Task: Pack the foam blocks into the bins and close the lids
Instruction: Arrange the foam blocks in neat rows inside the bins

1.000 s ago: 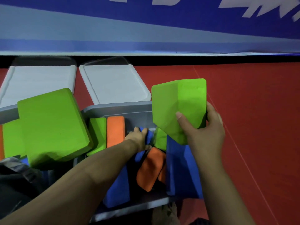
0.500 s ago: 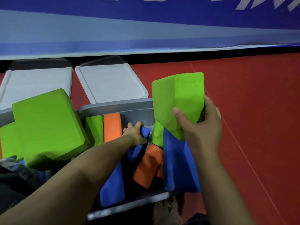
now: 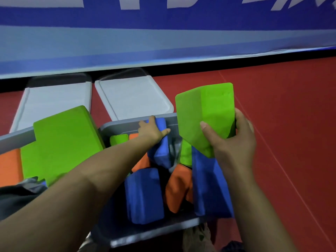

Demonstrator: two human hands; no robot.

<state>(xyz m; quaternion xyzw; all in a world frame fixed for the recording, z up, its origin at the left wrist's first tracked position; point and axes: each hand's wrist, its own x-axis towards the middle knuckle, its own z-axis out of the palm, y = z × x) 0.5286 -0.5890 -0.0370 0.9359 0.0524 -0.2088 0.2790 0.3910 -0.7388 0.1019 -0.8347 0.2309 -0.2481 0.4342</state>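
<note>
A grey bin [image 3: 125, 125] in front of me holds several blue, orange and green foam blocks standing on end. My left hand [image 3: 151, 130] reaches into it and grips the top of a blue block [image 3: 161, 151], lifted to the bin's far rim. My right hand [image 3: 231, 140] holds a green block [image 3: 205, 115] above the bin's right side, thumb on its front face. A tall blue block [image 3: 209, 186] leans at the bin's right wall. A big green block [image 3: 61, 146] sticks up out of a second bin [image 3: 16, 140] on the left.
Two grey lids [image 3: 54, 100] [image 3: 132, 97] lie flat on the red floor behind the bins. A blue and white banner wall [image 3: 163, 33] runs along the back. Red floor [image 3: 281, 124] stretches to the right. Dark cloth [image 3: 16, 197] shows at lower left.
My left hand has pulled the blue block up and away from me, from deep in the bin to its far rim. My right hand keeps the green block at about the same place.
</note>
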